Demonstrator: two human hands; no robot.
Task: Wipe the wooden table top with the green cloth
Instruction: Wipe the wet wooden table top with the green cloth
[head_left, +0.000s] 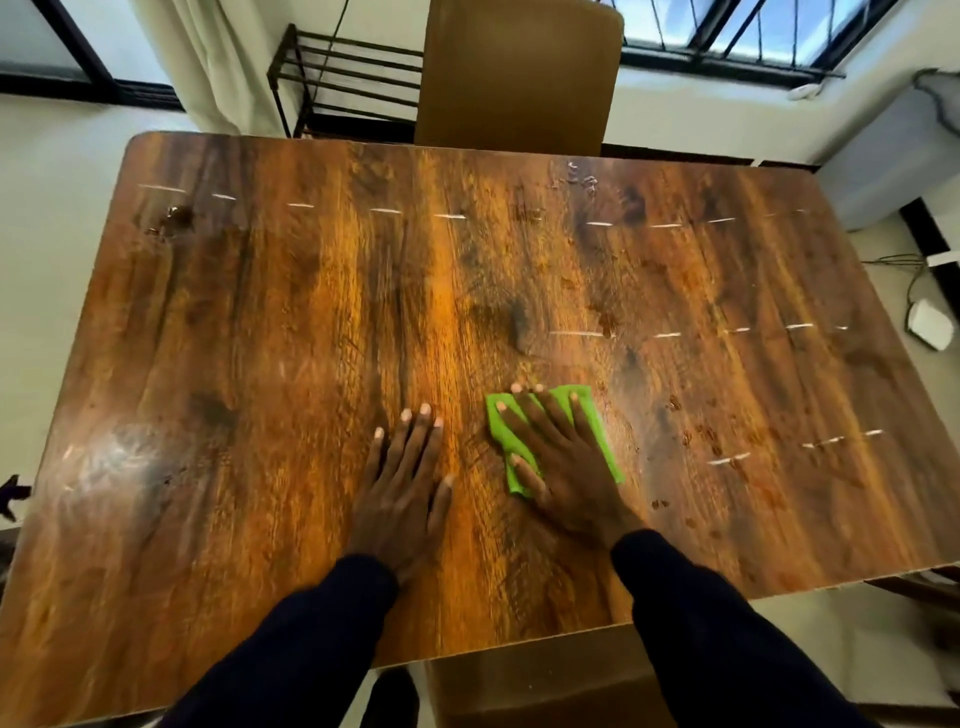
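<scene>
While the right hand (563, 462) lies flat with fingers spread, pressing the green cloth (597, 423) onto the wooden table top (260, 338) near its front middle, the left hand (402, 488) rests just beside it, palm down, fingers straight (holding nothing). Dark sleeves (722, 639). Brown chair (519, 73) at the far edge. Small wet spots (691, 431) right of the cloth.

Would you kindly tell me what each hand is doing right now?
Left hand: open, fingers straight, flat on the wooden table top.
Right hand: open, fingers spread, pressing the green cloth onto the table.
</scene>
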